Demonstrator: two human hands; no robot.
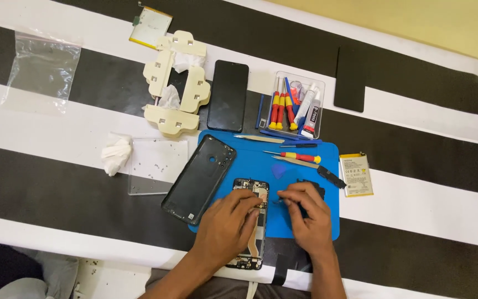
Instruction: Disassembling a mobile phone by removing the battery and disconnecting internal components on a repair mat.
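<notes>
opened phone: [252, 221] lies on the near edge of the blue mat [305, 166], back cover off, boards bare
long axis: runs away from the person, top end far, bottom end hanging past the mat's near edge
left hand: [225, 224] rests over the phone's left side, fingers curled onto the top board; what they pinch, I cannot tell
right hand: [308, 216] just right of the phone on the mat, fingertips pinched toward the left hand; any held part is too small to tell
nearer hand: the left, touching the phone
back cover: [199, 178] just left, slanted
battery: [356, 174] right, off the mat
screwdriver: [300, 157] beyond the hands
</notes>
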